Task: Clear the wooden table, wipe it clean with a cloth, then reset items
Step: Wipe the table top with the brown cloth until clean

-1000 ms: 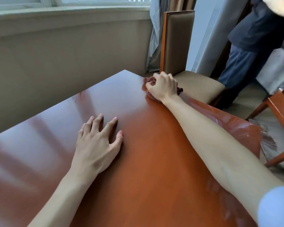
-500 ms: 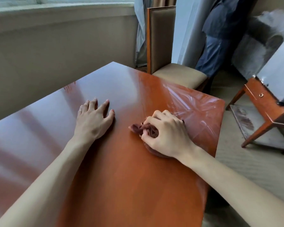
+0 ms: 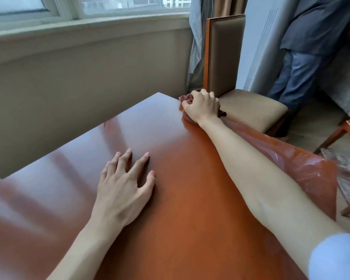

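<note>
The right hand (image 3: 201,107) grips a bunched reddish cloth (image 3: 185,98) at the desk's (image 3: 190,209) far corner, apparently pressing it down; the left hand (image 3: 123,182) rests spread flat.

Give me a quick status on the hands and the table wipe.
Right hand grips the cloth at the table's far corner. Left hand rests flat on the table. Nothing in the way.

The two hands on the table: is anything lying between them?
Nothing: in the head view only bare polished table separates the flat left hand from the right hand gripping the cloth.
</note>
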